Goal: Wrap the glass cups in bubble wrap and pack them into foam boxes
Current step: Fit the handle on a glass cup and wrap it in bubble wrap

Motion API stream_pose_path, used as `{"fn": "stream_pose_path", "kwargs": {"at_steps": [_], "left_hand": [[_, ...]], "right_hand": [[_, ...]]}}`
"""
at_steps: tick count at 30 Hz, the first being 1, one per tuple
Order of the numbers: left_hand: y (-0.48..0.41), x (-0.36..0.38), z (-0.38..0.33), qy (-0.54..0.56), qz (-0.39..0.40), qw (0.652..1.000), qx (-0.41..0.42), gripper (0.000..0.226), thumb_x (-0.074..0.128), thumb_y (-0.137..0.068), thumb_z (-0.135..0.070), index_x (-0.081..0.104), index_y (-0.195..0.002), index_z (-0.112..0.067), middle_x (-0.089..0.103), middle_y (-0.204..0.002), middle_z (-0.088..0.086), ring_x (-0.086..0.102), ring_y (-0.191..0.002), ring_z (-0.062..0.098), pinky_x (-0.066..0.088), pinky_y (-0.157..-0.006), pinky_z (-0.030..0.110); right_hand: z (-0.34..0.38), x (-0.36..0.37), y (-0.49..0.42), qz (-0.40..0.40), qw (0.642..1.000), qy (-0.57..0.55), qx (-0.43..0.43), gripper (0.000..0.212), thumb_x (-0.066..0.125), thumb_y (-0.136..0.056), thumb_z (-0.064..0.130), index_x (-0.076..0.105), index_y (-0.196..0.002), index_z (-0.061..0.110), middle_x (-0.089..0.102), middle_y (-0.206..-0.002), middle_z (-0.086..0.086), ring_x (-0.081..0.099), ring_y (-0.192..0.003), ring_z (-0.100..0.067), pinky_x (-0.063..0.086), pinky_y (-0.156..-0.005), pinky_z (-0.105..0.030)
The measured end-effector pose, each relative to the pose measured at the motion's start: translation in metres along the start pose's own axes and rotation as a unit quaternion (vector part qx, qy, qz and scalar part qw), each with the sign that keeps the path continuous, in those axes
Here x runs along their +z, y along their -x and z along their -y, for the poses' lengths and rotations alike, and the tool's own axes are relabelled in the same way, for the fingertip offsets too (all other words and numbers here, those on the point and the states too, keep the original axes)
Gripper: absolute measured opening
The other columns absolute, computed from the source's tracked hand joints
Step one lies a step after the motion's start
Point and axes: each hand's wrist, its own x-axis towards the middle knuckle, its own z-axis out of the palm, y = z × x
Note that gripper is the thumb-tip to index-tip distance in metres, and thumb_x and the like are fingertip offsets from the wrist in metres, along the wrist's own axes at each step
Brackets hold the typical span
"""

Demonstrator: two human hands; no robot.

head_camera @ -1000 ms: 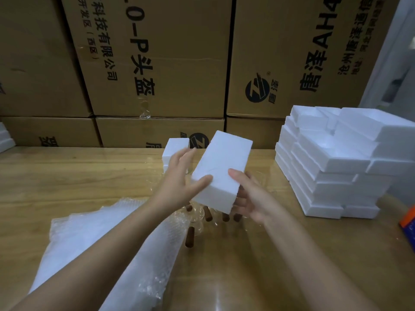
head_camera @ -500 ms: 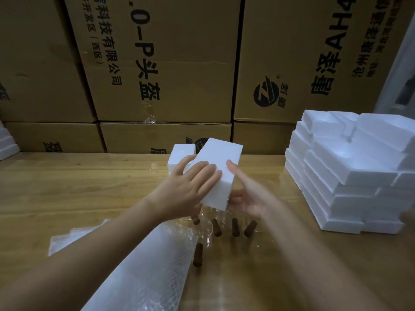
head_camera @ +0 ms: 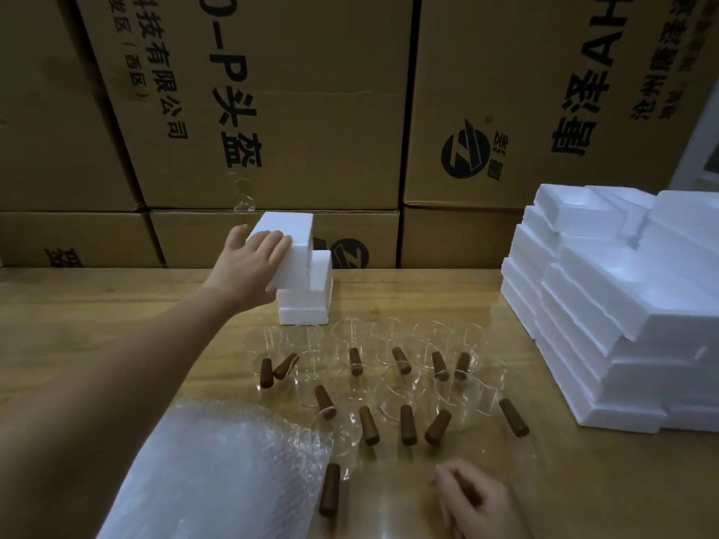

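**A:** Both hands shared the foam box (head_camera: 293, 229) a second ago. Now only the left hand (head_camera: 253, 266) is on it, and it has gone to the upper centre-left. The right hand (head_camera: 480, 499) has dropped to the bottom edge.

**B:** How does the box look?

**A:** It is a plain white, matte, closed oblong block. It is tilted, with its far end higher.

**B:** And the hand on it?

**A:** The hand sits at the near left end. Its fingers lie fairly straight across the box's face, and the thumb is lifted clear at the left. The box meets a small foam stack (head_camera: 305, 305) just below and right of the hand. Whether its weight is fully down, I cannot tell.

**B:** The other hand?

**A:** It lies low on the wooden table (head_camera: 97, 313) with its fingers loosely bent, holding nothing.

**B:** Around them?

**A:** Clear glass cups (head_camera: 397, 398) with brown handles are clustered mid-frame, between the two hands. A bubble wrap (head_camera: 218, 476) sheet lies at lower left, touching the nearest cups. A tall pile of foam boxes (head_camera: 622, 305) fills the right side. Printed cardboard cartons (head_camera: 311, 110) are stacked across the top.
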Motion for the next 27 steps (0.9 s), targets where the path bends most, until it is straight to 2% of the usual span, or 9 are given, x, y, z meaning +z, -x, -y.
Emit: {"fn": "stream_pose_path", "kwargs": {"at_steps": [4,9,17,27], "left_hand": [[-0.024,0.028,-0.003,-0.001,-0.007,1.000,-0.013,0.088,0.084,-0.052,-0.029,0.051,-0.127,0.002,0.057,-0.122,0.017,0.057,-0.111,0.033,0.034,-0.098,0.054],[-0.038,0.055,-0.010,0.003,0.022,1.000,-0.019,0.093,0.080,-0.062,-0.037,0.040,-0.139,-0.002,0.048,-0.135,0.014,0.048,-0.124,0.030,0.018,-0.110,0.053],[-0.035,0.072,-0.015,-0.013,0.022,1.000,-0.005,0.089,0.074,-0.074,-0.043,0.033,-0.144,-0.006,0.043,-0.142,0.013,0.040,-0.132,0.029,0.010,-0.115,0.053],[-0.037,0.076,-0.017,0.000,0.010,1.000,-0.017,0.090,0.078,-0.070,-0.039,0.037,-0.142,-0.004,0.047,-0.136,0.015,0.045,-0.127,0.032,0.013,-0.114,0.055]], "right_hand": [[0.000,-0.002,-0.015,0.065,0.995,-0.034,0.062,0.030,0.066,-0.088,0.022,0.068,-0.061,0.034,0.061,-0.054,0.000,0.055,-0.052,-0.002,0.040,-0.058,-0.014],[-0.003,-0.001,-0.019,0.048,0.992,-0.071,0.097,0.029,0.067,-0.086,0.017,0.067,-0.058,0.023,0.058,-0.052,-0.004,0.050,-0.050,-0.005,0.036,-0.055,-0.014],[0.007,-0.001,-0.018,0.043,0.986,-0.110,0.117,0.027,0.065,-0.087,0.011,0.066,-0.059,0.014,0.055,-0.046,-0.002,0.045,-0.045,-0.004,0.034,-0.053,-0.015],[0.006,-0.001,-0.017,0.047,0.987,-0.104,0.110,0.029,0.065,-0.087,0.012,0.067,-0.059,0.018,0.055,-0.048,-0.002,0.046,-0.047,-0.004,0.034,-0.055,-0.016]]}}
